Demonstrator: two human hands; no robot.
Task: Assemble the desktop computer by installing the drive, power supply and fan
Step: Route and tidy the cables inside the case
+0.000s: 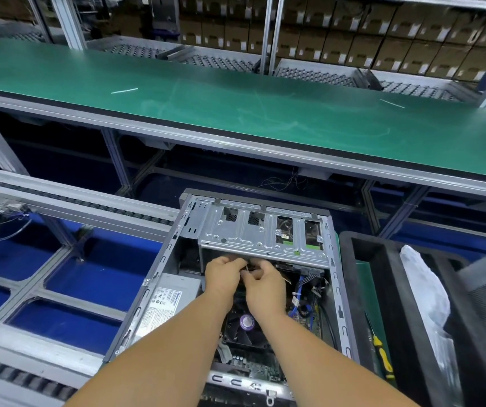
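Both hands, left hand (223, 274) and right hand (261, 284), pinched a small cable connector (246, 268) just under the drive cage (262, 239) inside the open case (159, 274); seating it well probably meant aligning first, then pressing straight.

Grey metal power supply box (171, 301) inside the open computer case carries a white printed label (162, 304): blue brand word at top, rows of certification marks and fine print, all too blurred to read. No other legible text anywhere.
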